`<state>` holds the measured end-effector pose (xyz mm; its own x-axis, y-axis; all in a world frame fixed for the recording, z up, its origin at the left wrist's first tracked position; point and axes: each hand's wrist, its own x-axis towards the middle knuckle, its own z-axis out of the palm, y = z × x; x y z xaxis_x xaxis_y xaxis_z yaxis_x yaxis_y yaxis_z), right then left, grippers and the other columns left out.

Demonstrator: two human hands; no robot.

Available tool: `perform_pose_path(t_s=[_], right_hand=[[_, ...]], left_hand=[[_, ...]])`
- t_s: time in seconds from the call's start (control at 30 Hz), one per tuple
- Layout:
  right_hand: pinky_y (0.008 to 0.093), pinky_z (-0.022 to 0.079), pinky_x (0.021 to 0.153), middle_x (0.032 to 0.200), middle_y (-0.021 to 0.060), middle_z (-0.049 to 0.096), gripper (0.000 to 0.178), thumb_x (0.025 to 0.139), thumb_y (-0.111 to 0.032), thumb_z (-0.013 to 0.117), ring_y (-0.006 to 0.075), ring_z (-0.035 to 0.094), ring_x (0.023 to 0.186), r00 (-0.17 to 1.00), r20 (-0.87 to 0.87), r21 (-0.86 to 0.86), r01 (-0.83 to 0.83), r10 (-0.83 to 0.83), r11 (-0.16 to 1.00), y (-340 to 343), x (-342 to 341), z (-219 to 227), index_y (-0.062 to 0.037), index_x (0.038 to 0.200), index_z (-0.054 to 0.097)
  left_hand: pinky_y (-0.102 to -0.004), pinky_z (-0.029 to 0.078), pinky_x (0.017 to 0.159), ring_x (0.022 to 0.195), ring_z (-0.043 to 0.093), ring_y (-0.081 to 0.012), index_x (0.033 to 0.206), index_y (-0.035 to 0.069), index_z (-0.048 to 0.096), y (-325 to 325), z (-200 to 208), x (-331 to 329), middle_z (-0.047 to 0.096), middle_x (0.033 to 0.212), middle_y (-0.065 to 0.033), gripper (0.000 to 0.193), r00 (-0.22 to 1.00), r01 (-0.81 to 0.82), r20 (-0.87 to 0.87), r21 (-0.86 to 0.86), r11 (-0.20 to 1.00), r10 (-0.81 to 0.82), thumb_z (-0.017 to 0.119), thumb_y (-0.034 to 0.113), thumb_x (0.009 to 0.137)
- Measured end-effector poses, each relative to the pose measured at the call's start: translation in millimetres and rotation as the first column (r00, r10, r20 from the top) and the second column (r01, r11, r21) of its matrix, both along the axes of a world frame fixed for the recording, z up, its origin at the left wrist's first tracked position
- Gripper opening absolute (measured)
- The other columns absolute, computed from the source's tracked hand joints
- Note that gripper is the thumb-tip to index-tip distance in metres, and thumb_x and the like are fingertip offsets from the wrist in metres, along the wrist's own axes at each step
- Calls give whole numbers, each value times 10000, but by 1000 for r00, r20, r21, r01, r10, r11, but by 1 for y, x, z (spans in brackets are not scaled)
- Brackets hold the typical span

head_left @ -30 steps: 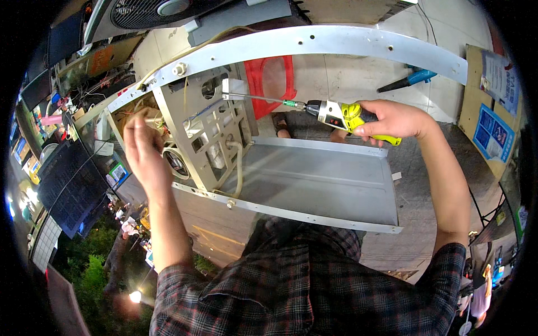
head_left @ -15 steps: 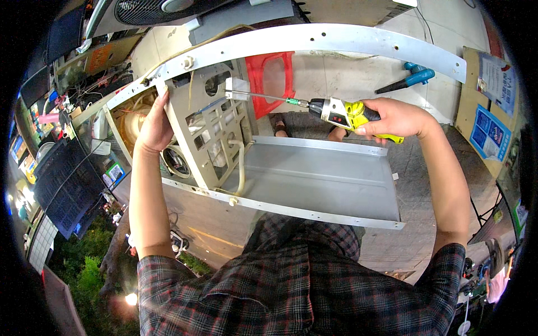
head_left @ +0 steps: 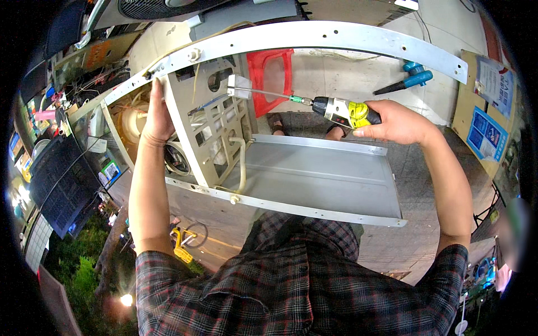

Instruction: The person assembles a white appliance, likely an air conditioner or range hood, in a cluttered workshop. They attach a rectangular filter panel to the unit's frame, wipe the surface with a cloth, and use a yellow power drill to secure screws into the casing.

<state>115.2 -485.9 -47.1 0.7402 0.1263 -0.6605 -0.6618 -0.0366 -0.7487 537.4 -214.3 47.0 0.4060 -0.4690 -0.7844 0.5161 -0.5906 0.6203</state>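
Note:
My right hand (head_left: 399, 120) is wrapped around a yellow, white and black cordless screwdriver (head_left: 342, 112). Its long thin bit (head_left: 269, 93) reaches left to a white block (head_left: 240, 87) on the perforated inner side of a metal appliance casing. Whether the tip meets a screw is too small to tell. My left hand (head_left: 159, 120) grips the edge of the pale metal panel (head_left: 188, 126), thumb up near the upper rail (head_left: 269, 40). Below the block, a cream hose (head_left: 242, 168) bends down to a fitting on the lower rail (head_left: 314, 214). A grey sheet-metal back (head_left: 319, 179) spans the rails.
Beyond the casing are a red plastic stool (head_left: 270, 78) and a teal blower (head_left: 412, 78) on the floor. A cardboard box (head_left: 469, 101) stands at right. Left lie shelves with cables and a dark panel (head_left: 64, 179). A yellow bicycle (head_left: 182, 246) is outside, lower left.
My right hand and the screwdriver have shifted slightly, the tool's lower end now being hidden. My left hand stays on the panel. A yellow bicycle has come into view at lower left.

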Motion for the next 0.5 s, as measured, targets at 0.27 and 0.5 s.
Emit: perform_pose_path(t_s=[0.27, 0.5], right_hand=[[277, 551, 592, 794, 40, 673, 492, 930, -460, 754, 119, 651, 659, 979, -204, 348, 102, -31, 932, -1, -1, -8, -15, 1117, 660], [284, 519, 566, 735, 28, 636, 464, 925, -400, 775, 113, 610, 611, 995, -91, 201, 55, -38, 978, 2, 2, -6, -1, 1102, 621]], left_hand=[[-404, 434, 1121, 1271, 588, -263, 1508, 57, 491, -8, 6, -8, 615, 1410, -124, 772, 975, 105, 188, 67, 992, -116, 405, 663, 1036], [-317, 333, 1171, 1355, 483, -210, 1522, -40, 450, 6, -2, -12, 512, 1515, -136, 831, 902, 200, 351, 171, 965, -250, 477, 635, 1038]])
